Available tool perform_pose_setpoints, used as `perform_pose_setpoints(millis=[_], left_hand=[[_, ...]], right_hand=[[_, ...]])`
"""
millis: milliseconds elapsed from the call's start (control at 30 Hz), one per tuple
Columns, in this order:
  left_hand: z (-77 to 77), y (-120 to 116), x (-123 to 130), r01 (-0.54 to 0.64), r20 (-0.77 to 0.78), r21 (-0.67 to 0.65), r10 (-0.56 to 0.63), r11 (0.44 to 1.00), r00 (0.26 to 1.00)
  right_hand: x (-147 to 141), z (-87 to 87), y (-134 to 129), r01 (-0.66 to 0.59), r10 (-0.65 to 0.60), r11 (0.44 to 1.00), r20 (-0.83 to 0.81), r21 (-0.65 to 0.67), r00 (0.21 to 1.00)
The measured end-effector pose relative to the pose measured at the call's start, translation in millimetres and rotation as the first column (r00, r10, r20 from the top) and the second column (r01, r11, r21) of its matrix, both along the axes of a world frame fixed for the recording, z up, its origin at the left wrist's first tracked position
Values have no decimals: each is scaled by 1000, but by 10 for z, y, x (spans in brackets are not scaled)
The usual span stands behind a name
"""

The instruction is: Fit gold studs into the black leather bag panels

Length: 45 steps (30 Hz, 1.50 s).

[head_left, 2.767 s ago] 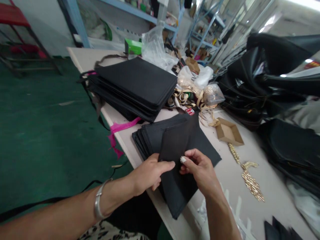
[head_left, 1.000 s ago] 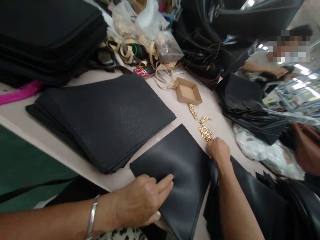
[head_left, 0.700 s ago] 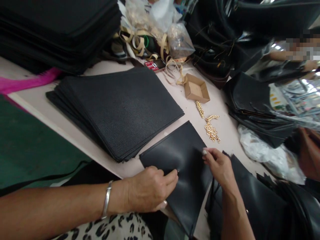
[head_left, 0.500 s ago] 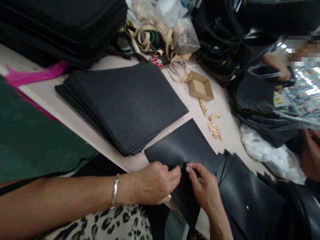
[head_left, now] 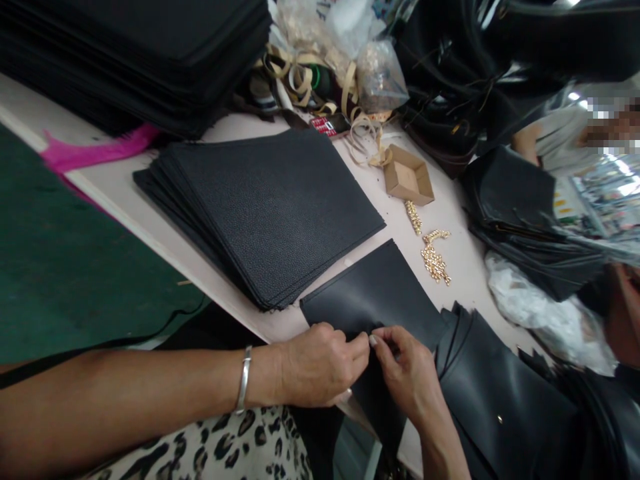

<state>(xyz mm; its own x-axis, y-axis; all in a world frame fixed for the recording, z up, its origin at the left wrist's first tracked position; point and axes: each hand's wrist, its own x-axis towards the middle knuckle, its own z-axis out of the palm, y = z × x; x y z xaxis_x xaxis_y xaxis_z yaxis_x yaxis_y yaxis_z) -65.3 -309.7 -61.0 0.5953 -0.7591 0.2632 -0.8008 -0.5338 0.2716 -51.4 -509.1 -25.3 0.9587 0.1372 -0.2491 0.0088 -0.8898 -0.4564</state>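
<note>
A smooth black leather panel (head_left: pixel 370 283) lies at the table's front edge, partly under both hands. My left hand (head_left: pixel 325 363) is closed in a pinch over it, a silver bangle on the wrist. Fingertip to fingertip with it, my right hand (head_left: pixel 405 363) also pinches above the panel. Whatever is between the fingers is too small to make out. Small gold metal pieces (head_left: pixel 436 262) lie loose beyond the panel, beside a small open cardboard box (head_left: pixel 409 177). To the right, more black leather panels (head_left: pixel 500 393) overlap, one bearing a small gold fitting.
A stack of grained black leather sheets (head_left: pixel 280 207) lies left of centre, with a taller black stack (head_left: pixel 135 60) behind it. Pink cloth (head_left: pixel 100 152) hangs over the table edge. Black bags (head_left: pixel 520 220), plastic wrap (head_left: pixel 545 313) and tangled tape (head_left: pixel 300 83) surround the far side. Another person's arm shows at right.
The view has shifted slightly, so most things sit further right. My left fingertips have come closer to my right ones, closing the small gap between them.
</note>
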Motion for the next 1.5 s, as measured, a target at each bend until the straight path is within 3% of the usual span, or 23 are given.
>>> perform_pose_setpoints(millis=[367, 600, 833, 933, 1000, 1033, 1133, 1233, 1300, 1367, 1433, 1500], left_hand=[[-3, 11, 19, 24, -37, 3, -24, 1000, 999], [13, 21, 45, 57, -60, 21, -56, 998, 997], [12, -8, 70, 28, -163, 16, -25, 999, 986], [25, -3, 73, 18, -187, 17, -15, 1000, 982], [34, 5, 69, 18, -193, 25, -13, 1000, 981], [37, 7, 68, 15, -197, 31, -8, 999, 980], [52, 7, 77, -7, -224, 33, 14, 999, 974], [117, 25, 84, -30, -326, -57, 9, 998, 945], [201, 64, 72, -61, -450, -158, -17, 986, 893], [299, 123, 46, -103, -592, -249, -67, 963, 803], [386, 189, 12, -165, -692, -317, -109, 934, 714], [437, 251, -27, -210, -719, -370, -136, 905, 682]], right_hand=[[359, 103, 4, 16, -34, 998, -312, -62, 949], [479, 110, 33, 21, -64, 993, -379, -116, 923], [258, 42, -72, 223, -200, 966, -170, 128, 965], [-6, 66, -282, 328, -325, 945, 142, 6, 935], [-200, 60, -443, 457, -413, 886, 313, -82, 855], [-284, 39, -510, 510, -463, 858, 338, -61, 819], [-423, -93, -597, 552, -579, 815, 261, 176, 772], [-414, -188, -533, 499, -591, 790, 229, 357, 773], [-399, -130, -502, 474, -596, 772, 223, 423, 771], [-411, 37, -592, 476, -616, 754, 235, 453, 752], [-458, 268, -872, 503, -627, 767, 303, 397, 718], [-538, 506, -1326, 561, -637, 770, 374, 303, 674]])
